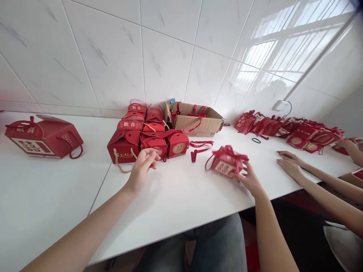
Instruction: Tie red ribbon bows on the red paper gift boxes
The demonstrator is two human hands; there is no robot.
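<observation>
My right hand (248, 179) grips the lower right side of a small red gift box (225, 166), which is tied with a red ribbon bow on top and blurred by motion. My left hand (144, 165) hovers just in front of a cluster of red gift boxes, its fingers curled in; whether anything is between them is hidden. Closest to it are a larger red box with rope handles (124, 145) and a small red box with a gold emblem (178, 145). A loose red ribbon (202, 145) and a short folded red strip (194, 155) lie between my hands.
Behind the boxes stands an open cardboard box (195, 126) with red ribbons inside. A large red box (45, 138) sits far left. Red packets (263, 124), stacked red boxes (309, 138) and a black band (256, 140) lie right. Other people's hands (290, 166) rest on the table's right side.
</observation>
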